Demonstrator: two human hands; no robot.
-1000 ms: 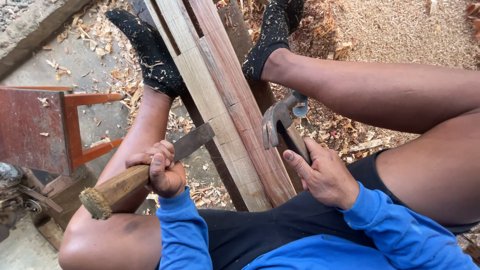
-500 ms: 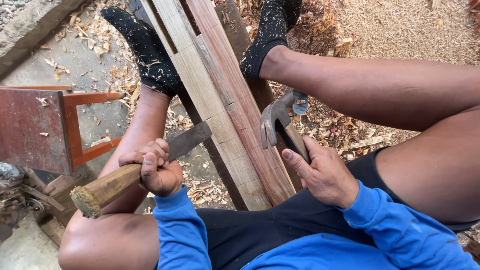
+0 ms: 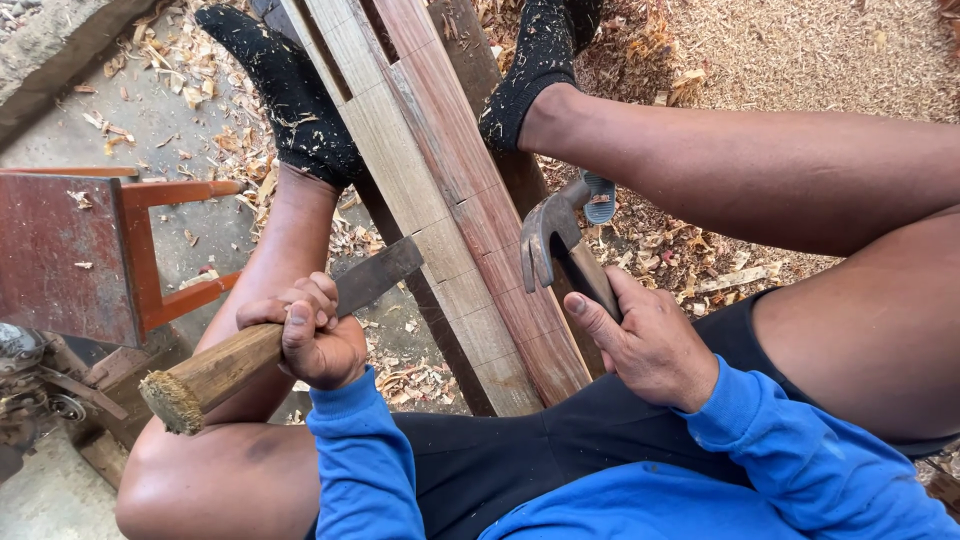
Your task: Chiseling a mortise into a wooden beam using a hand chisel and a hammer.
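Chisel [image 3: 290, 335]: long wooden handle, its butt end frayed and mushroomed; flat dark steel blade whose tip meets the left edge of the plank.
Left hand [image 3: 310, 335]: fist wrapped tight around the chisel handle, just behind the blade.
Hammer [image 3: 552, 245]: claw hammer — worn grey head, claws pointing down, hovering just right of the plank.
Right hand [image 3: 650, 345]: closed on the hammer's handle close to the head.
Plank [image 3: 440, 190]: pale and reddish strips side by side, running between the legs — black socks [image 3: 290, 95] at either side.
Ground: wood shavings [image 3: 660, 240] scattered.
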